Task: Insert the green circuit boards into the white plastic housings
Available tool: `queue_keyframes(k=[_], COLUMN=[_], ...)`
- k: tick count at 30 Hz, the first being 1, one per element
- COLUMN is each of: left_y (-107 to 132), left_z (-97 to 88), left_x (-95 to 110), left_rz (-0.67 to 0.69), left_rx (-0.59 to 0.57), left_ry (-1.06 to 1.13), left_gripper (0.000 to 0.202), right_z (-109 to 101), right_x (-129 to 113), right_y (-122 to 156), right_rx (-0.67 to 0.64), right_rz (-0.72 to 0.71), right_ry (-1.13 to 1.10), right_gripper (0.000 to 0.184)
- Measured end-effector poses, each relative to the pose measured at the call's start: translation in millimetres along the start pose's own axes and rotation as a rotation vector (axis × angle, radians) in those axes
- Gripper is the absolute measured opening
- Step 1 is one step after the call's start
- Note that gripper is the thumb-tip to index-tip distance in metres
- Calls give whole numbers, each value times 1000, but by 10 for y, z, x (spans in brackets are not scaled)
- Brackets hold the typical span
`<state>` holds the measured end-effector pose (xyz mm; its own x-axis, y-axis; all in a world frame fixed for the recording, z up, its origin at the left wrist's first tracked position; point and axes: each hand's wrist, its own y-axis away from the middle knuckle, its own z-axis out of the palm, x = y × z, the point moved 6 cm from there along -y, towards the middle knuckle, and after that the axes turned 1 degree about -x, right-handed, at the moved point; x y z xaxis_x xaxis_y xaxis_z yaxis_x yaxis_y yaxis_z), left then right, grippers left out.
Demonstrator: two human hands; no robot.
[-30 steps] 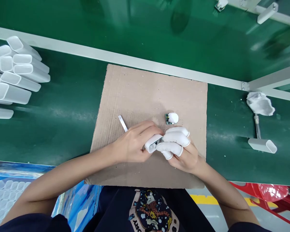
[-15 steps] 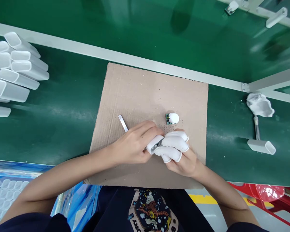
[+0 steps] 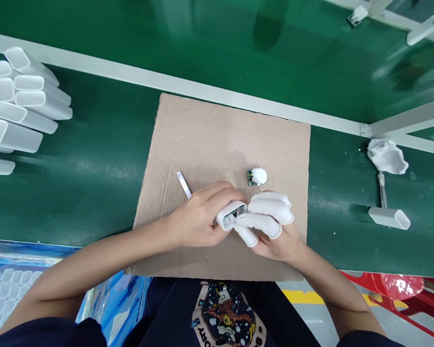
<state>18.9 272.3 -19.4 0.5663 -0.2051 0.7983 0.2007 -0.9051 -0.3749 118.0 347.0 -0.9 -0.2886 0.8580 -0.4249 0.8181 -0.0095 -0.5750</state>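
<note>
My left hand (image 3: 198, 214) is wrapped round a white plastic shell (image 3: 230, 215), whose open end points right and shows a part inside. My right hand (image 3: 271, 224), with white finger cots on its fingers, presses its fingertips against that open end. Both hands rest on a brown cardboard sheet (image 3: 202, 135). Just beyond the right hand lies a small green circuit board with a white dome (image 3: 256, 177). A thin metal strip (image 3: 183, 184) sticks out from under my left hand.
A stack of white shells (image 3: 18, 106) lies at the left on the green belt (image 3: 87, 159). One single shell (image 3: 388, 218) and a crumpled white wad (image 3: 386, 156) lie at the right. A blue tray (image 3: 7, 289) sits at the lower left.
The right hand's fingers have spread a little and shifted to the right at the shell's open end. The left hand has kept its hold.
</note>
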Motion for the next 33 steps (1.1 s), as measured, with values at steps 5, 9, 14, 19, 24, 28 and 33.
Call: queue_keyframes(k=[5,9,14,19,24,28,33], left_y=[22,26,22,34,13,-7,1], left_z=[20,15,7,-11,-31,-53,-87], left_x=[-57,-57,41,59,46,65,92], left_rz=[-55,-44,70,107,99,110,172], left_rx=[-15,12,21,23,43,49,55], left_ry=[-11,-26,24,-20,-15,-35,-170], left_gripper=[24,25,26,27,26,26,21], right_z=[16,44,121,188,-6,-258,-305], right_x=[-83,-79,3,24,12,49,73], right_y=[25,75,265,357,210,13,-100], right_rx=[21,45,22,-44,1,59,75], right_rz=[-107,-122,-92,-54,-29,-52,-151], right_ry=[197,242,138,166,186,158,100], right_gripper=[14,16,18,20,18,6,19])
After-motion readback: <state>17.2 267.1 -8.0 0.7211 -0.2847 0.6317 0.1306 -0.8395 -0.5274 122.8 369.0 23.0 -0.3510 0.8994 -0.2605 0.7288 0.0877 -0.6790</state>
